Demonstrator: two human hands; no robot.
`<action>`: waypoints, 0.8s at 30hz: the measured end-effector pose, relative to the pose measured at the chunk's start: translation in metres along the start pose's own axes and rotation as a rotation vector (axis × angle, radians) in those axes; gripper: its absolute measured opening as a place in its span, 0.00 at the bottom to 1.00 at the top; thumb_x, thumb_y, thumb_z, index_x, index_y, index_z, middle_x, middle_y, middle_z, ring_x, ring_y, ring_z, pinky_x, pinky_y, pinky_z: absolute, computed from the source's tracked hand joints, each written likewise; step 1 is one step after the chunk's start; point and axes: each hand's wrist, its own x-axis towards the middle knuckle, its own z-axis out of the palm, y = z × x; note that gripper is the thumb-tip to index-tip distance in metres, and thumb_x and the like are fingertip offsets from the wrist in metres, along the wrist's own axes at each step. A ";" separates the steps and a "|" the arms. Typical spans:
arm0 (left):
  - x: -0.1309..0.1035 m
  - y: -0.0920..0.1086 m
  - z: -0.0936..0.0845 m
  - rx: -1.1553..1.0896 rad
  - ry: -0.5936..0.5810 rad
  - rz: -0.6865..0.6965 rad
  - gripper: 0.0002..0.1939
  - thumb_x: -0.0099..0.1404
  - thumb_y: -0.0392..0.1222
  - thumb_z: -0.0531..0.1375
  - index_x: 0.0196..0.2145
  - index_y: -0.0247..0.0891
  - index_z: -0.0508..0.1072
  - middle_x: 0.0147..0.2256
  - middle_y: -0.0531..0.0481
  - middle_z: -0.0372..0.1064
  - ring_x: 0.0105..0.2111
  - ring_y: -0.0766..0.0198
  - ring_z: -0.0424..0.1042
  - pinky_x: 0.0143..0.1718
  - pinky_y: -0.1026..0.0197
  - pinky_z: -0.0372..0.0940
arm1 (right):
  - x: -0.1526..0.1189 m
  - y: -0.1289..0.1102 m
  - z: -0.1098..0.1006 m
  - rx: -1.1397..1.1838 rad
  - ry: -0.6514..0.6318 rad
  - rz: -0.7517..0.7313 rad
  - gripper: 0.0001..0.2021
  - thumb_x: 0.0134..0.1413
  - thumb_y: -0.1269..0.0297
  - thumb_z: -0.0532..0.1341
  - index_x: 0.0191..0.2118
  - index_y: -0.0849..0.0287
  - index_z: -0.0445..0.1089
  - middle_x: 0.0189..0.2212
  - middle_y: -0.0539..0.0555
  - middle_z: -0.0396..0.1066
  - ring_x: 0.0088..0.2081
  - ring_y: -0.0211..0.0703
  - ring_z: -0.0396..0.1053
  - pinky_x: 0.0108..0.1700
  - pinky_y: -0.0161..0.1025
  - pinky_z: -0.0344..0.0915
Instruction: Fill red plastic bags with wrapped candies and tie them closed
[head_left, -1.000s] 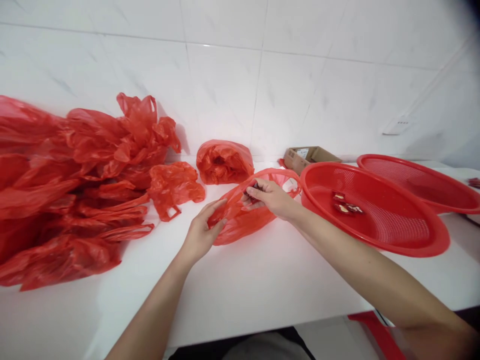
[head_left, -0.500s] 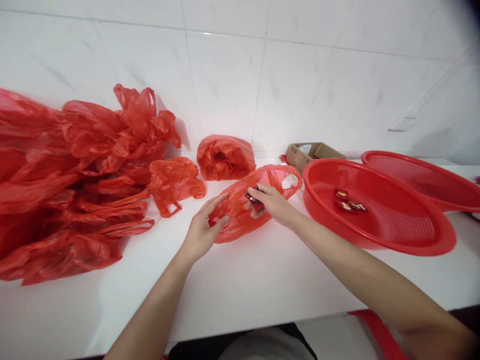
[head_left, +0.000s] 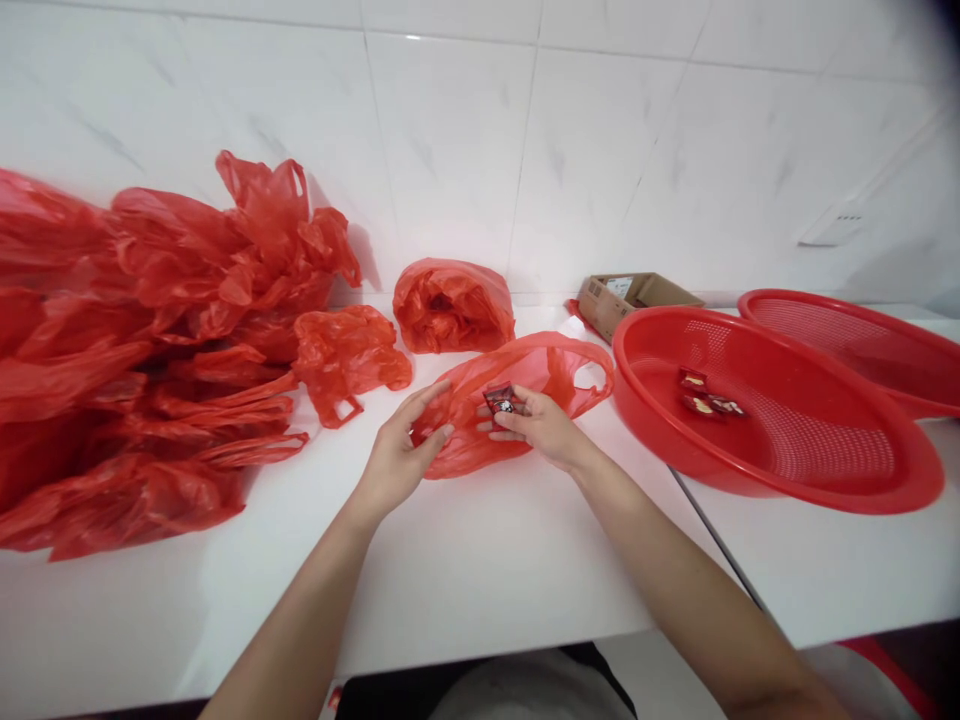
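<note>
Right hand (head_left: 541, 428) nearer, packet (head_left: 501, 401) exposed

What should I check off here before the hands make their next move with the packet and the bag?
1. Left hand grips the red bag at its edge: ok.
2. Right hand pinches the small packet: ok.
3. Packet is over the bag: ok.
4. Bag mouth open wide enough: cannot tell.
5. More packets lie in the red basket: ok.
6. White table bare in front of the hands: ok.
</note>
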 end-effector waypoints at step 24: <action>0.001 -0.004 0.000 0.033 0.010 0.024 0.25 0.66 0.45 0.60 0.61 0.43 0.66 0.61 0.48 0.65 0.62 0.58 0.61 0.65 0.56 0.53 | -0.003 -0.004 -0.004 0.037 0.132 0.008 0.08 0.58 0.66 0.64 0.43 0.58 0.70 0.40 0.56 0.78 0.34 0.37 0.78 0.39 0.33 0.76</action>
